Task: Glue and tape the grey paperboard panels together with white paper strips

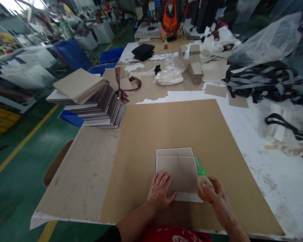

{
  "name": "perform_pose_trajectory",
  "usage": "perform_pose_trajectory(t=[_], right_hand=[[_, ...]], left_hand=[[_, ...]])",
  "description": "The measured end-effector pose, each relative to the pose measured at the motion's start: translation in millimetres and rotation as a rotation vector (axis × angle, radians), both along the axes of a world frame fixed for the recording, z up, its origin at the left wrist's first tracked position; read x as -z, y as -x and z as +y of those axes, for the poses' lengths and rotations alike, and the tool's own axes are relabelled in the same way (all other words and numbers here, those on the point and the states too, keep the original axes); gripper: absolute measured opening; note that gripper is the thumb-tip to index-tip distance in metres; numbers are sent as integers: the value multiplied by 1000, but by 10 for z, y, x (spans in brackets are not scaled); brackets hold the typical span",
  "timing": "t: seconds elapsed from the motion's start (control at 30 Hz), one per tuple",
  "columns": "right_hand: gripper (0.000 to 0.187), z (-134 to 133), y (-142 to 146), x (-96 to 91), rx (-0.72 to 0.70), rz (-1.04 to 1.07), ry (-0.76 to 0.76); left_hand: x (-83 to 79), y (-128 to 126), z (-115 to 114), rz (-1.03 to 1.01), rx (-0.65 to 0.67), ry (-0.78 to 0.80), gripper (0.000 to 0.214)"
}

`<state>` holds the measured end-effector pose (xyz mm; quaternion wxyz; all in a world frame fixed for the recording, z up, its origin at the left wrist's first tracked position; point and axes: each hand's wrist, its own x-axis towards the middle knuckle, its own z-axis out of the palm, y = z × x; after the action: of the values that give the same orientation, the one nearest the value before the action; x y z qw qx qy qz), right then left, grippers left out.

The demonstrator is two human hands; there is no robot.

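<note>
A flat grey-brown cardboard piece with pale edges lies on the brown board in front of me. A fold line crosses it near the far end, and a paler strip shows at its near end. My left hand rests flat on its near left corner, fingers stretched out. In my right hand is a glue bottle with a green nozzle, gripped round its yellowish body. The nozzle points away from me, its tip beside the right edge of the cardboard; whether it touches cannot be made out.
To the left stands a tall stack of cardboard panels. Farther back are a clear plastic bag, a brown ribbon and black fabric pieces. Black and grey straps are heaped at right. Across the table stands a person in an orange apron.
</note>
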<state>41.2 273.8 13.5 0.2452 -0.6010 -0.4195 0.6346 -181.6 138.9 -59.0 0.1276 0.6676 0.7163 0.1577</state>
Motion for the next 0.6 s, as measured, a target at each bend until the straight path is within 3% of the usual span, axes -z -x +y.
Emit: perform_pose_trajectory(t=[0.3,0.6], right_hand=[[82,-118,-38,55,18,112,101],[76,-200,8,284,82,-21,-72]], left_hand=[[-58,-8,-9,-65,-7,25,65],[-84,-1,16,-101,-19,72,66]])
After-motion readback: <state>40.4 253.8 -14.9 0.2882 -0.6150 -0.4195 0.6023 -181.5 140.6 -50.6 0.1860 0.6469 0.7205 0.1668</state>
